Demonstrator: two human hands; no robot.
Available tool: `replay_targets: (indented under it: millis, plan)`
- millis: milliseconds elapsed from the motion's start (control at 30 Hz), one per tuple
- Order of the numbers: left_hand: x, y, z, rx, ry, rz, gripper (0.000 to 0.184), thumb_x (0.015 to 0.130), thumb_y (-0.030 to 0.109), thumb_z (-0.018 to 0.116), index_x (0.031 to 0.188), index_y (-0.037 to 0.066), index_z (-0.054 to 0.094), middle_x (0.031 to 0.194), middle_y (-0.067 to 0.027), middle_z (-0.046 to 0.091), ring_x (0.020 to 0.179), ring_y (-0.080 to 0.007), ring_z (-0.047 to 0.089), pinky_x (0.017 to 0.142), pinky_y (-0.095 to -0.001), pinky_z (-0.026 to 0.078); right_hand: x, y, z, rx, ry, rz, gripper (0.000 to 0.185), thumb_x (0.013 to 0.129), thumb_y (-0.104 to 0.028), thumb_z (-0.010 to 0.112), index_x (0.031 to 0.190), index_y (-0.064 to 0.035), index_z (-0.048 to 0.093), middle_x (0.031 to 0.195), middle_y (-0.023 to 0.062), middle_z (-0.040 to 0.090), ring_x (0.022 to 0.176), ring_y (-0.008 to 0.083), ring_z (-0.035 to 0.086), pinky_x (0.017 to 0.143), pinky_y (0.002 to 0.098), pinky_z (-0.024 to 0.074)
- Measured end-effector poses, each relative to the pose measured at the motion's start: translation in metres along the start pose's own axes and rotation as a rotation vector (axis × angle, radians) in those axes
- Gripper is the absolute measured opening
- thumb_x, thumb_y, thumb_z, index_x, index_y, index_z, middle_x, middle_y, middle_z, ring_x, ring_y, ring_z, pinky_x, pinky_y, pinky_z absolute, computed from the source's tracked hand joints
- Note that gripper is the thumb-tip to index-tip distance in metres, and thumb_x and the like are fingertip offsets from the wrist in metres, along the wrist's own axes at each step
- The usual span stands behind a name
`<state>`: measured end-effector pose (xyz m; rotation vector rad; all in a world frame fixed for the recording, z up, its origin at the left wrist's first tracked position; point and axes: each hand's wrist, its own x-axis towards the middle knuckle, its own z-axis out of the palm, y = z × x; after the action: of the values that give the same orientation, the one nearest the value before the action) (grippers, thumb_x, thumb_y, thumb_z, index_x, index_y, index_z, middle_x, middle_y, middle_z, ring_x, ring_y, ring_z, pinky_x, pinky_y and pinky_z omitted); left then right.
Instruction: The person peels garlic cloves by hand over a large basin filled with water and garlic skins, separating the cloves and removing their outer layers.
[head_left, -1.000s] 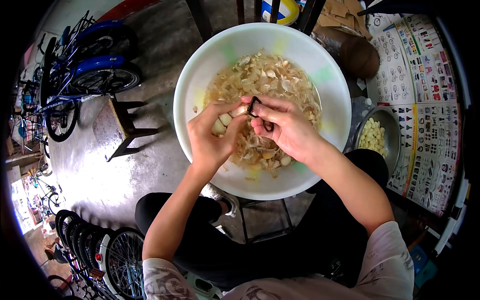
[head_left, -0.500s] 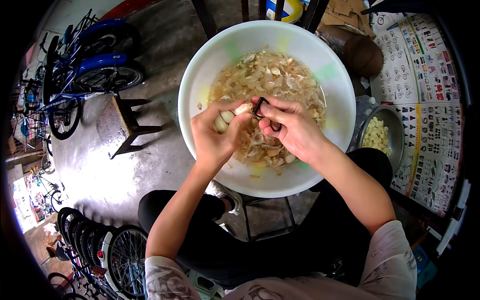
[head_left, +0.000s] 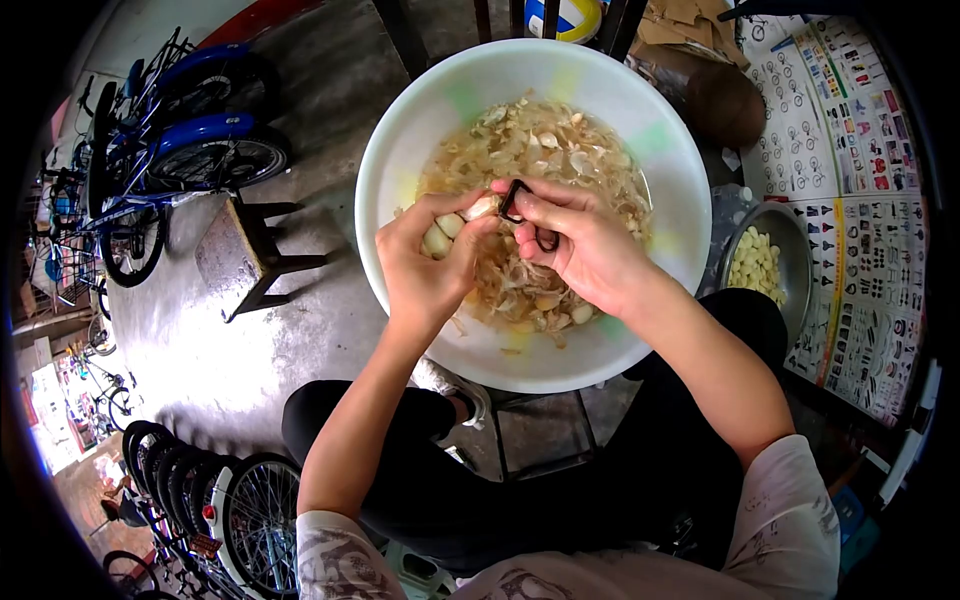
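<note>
My left hand (head_left: 422, 270) is closed around several garlic cloves (head_left: 438, 241), with one partly skinned clove (head_left: 484, 207) pinched between thumb and fingertips. A small black bent tool (head_left: 511, 201), looped at its lower end, is gripped in my right hand (head_left: 590, 250). The tool's upper part is against the end of the pinched clove, or very near it. Both hands are over a large white basin (head_left: 375, 200). Water and loose garlic skins (head_left: 540, 295) fill its bottom, with some cloves among them.
At right, a metal bowl (head_left: 797, 285) holds peeled cloves (head_left: 755, 262), beside printed sheets (head_left: 865, 290). A wooden stool (head_left: 235, 255) and bicycles (head_left: 215, 155) stand at left. Chair slats, a ball (head_left: 572, 20) and cardboard (head_left: 685, 30) lie beyond the basin.
Both hands have shifted slightly left while keeping hold of the garlic and the black tool. The tool is a little more tilted at the clove's end. The view has moved slightly.
</note>
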<state>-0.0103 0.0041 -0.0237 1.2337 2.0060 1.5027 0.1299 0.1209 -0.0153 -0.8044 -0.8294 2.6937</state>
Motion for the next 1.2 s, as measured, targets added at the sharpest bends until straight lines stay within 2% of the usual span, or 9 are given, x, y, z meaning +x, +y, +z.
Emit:
replay_targets:
  millis: [333, 433, 533, 600, 700, 833, 1033, 1100, 1200]
  plan:
    - [0.0, -0.007, 0.003, 0.035, -0.002, 0.133, 0.017, 0.08, 0.0, 0.074, 0.095, -0.005, 0.067, 0.091, -0.0111, 0.072, 0.079, -0.0118, 0.064, 0.072, -0.0245, 0.051, -0.002, 0.003, 0.002, -0.101, 0.106, -0.014, 0.022, 0.096, -0.011, 0.059, 0.114, -0.0025, 0.067, 0.09, 0.001, 0.064, 0.075, 0.007, 0.059, 0.07, 0.0229, 0.0497]
    - [0.0, -0.002, 0.002, 0.044, 0.004, 0.046, 0.02, 0.076, 0.001, 0.077, 0.095, -0.001, 0.069, 0.086, -0.0126, 0.073, 0.078, -0.0168, 0.07, 0.071, -0.0273, 0.053, -0.002, 0.004, 0.002, -0.147, 0.139, -0.041, 0.022, 0.095, -0.012, 0.06, 0.113, -0.0021, 0.068, 0.088, 0.002, 0.064, 0.072, 0.0078, 0.057, 0.067, 0.0226, 0.0475]
    - [0.0, 0.002, 0.0, 0.004, -0.007, -0.014, 0.02, 0.079, 0.004, 0.076, 0.097, -0.001, 0.069, 0.082, -0.0095, 0.072, 0.073, -0.0123, 0.067, 0.067, -0.0245, 0.051, 0.0, 0.004, 0.0, -0.11, 0.115, -0.044, 0.022, 0.094, -0.01, 0.06, 0.112, -0.0004, 0.068, 0.085, 0.0035, 0.063, 0.069, 0.0088, 0.054, 0.062, 0.0231, 0.0442]
    - [-0.001, 0.004, 0.0, -0.179, -0.03, -0.265, 0.021, 0.083, 0.007, 0.075, 0.1, -0.002, 0.069, 0.079, -0.0054, 0.069, 0.069, -0.0077, 0.062, 0.062, -0.0213, 0.048, 0.001, 0.003, 0.002, -0.091, 0.111, -0.088, 0.022, 0.093, -0.008, 0.061, 0.112, 0.0021, 0.067, 0.083, 0.0044, 0.062, 0.067, 0.0091, 0.052, 0.059, 0.0232, 0.041]
    - [-0.001, 0.001, 0.004, -0.324, -0.013, -0.294, 0.023, 0.085, 0.011, 0.074, 0.103, -0.003, 0.068, 0.077, -0.0026, 0.067, 0.064, -0.0058, 0.057, 0.059, -0.0196, 0.046, 0.003, 0.003, 0.0, -0.082, 0.102, -0.113, 0.022, 0.093, -0.006, 0.061, 0.111, 0.0044, 0.067, 0.082, 0.0044, 0.061, 0.067, 0.0088, 0.051, 0.059, 0.0229, 0.0404]
    - [0.001, -0.002, 0.003, -0.36, -0.025, -0.345, 0.024, 0.086, 0.011, 0.073, 0.105, -0.002, 0.067, 0.081, -0.0043, 0.067, 0.067, -0.0068, 0.059, 0.062, -0.0206, 0.047, 0.001, -0.001, 0.003, -0.11, 0.106, -0.121, 0.022, 0.093, -0.006, 0.061, 0.111, 0.0036, 0.067, 0.083, 0.0042, 0.061, 0.066, 0.0087, 0.051, 0.059, 0.0226, 0.0406]
    - [0.003, -0.005, 0.002, -0.639, -0.046, -0.521, 0.021, 0.086, 0.008, 0.072, 0.103, -0.003, 0.068, 0.094, -0.0075, 0.067, 0.079, -0.0092, 0.06, 0.071, -0.0225, 0.049, 0.001, -0.006, 0.0, -0.083, 0.073, -0.046, 0.023, 0.094, -0.01, 0.06, 0.114, 0.0006, 0.066, 0.083, 0.002, 0.061, 0.067, 0.008, 0.053, 0.062, 0.0222, 0.044]
    - [0.006, -0.01, 0.004, -0.279, -0.05, -0.126, 0.018, 0.087, 0.004, 0.069, 0.103, -0.005, 0.066, 0.094, -0.0068, 0.065, 0.083, -0.0127, 0.06, 0.074, -0.0243, 0.048, -0.003, -0.012, 0.006, -0.084, 0.068, -0.005, 0.023, 0.096, -0.009, 0.057, 0.116, 0.0017, 0.062, 0.083, 0.0012, 0.06, 0.064, 0.0071, 0.052, 0.059, 0.0217, 0.0421]
    - [0.009, -0.008, -0.001, -0.165, -0.064, 0.007, 0.019, 0.082, -0.001, 0.072, 0.099, -0.007, 0.066, 0.096, -0.0087, 0.066, 0.091, -0.0164, 0.06, 0.08, -0.0273, 0.048, -0.004, -0.014, 0.011, -0.101, 0.102, -0.017, 0.023, 0.097, -0.011, 0.057, 0.115, 0.0004, 0.062, 0.082, 0.0012, 0.062, 0.069, 0.0077, 0.059, 0.061, 0.0211, 0.0479]
